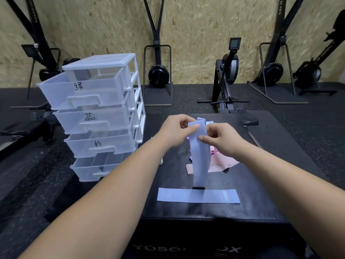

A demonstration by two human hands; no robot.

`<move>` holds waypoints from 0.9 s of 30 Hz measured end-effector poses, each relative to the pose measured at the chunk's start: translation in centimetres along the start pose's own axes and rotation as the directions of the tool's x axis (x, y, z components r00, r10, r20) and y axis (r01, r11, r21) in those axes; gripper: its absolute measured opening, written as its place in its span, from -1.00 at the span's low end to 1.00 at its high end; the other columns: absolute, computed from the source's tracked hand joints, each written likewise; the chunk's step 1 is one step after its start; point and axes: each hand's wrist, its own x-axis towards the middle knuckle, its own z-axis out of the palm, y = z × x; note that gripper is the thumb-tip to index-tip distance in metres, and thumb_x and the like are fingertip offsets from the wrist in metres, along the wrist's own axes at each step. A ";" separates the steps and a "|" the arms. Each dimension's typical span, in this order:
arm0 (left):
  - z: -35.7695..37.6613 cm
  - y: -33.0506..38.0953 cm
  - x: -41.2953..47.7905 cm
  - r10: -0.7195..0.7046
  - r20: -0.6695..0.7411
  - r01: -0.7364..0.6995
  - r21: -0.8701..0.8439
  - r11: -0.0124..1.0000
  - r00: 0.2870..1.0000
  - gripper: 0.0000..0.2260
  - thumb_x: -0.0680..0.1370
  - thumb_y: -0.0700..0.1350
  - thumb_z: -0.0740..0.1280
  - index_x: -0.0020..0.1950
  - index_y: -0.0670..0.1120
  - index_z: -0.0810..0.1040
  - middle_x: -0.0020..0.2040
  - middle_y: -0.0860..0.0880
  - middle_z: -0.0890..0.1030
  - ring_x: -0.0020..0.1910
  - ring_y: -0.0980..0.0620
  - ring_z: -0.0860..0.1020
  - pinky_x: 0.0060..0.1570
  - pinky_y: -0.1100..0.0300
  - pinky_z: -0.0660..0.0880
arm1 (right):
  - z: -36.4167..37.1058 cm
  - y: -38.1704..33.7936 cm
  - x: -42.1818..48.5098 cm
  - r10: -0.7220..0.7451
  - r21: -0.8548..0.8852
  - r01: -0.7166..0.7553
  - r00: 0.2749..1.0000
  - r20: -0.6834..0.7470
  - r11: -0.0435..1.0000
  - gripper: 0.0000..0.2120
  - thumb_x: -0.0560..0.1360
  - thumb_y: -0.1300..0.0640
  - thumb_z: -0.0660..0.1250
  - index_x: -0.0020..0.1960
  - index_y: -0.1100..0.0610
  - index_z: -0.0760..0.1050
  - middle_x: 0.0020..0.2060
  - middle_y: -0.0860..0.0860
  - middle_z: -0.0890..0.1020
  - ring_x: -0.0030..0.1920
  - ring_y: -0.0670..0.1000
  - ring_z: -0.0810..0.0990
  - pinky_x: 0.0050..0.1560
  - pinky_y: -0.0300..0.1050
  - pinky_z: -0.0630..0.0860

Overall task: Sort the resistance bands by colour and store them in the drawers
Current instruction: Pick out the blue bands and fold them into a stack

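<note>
Four drawers (89,90), two lilac bands (198,196), two hands (175,131)

Left grip (177,132) and right grip (224,141), close together out front, both pinch the same band (200,159).

Matt woven cloth band (199,156), translucent smooth plastic drawers (97,116), rough chipboard wall (196,25).

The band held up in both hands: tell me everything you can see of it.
The held band is a flat strip of pale blue-violet, matte, fabric-like material, too blurred to read any print. It hangs upright with its top folded over. The left hand pinches the top edge, and the right hand pinches it just below. Its lower end hangs over the black padded box, close to a like-coloured band lying flat there. Whether they touch cannot be told.
</note>
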 end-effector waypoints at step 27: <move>1.4 -11.2 -8.3 -0.583 -0.311 0.452 -0.402 0.796 0.751 -0.81 0.53 -0.20 0.42 0.07 0.05 0.68 0.01 -0.02 0.73 0.05 -0.04 0.70 0.16 -0.09 0.67 | 1.7 10.3 -8.9 0.310 0.008 -0.326 0.908 0.281 0.945 -0.88 0.59 0.05 0.48 0.00 0.08 0.61 -0.35 -0.14 0.57 -0.37 -0.12 0.42 -0.32 -0.29 0.37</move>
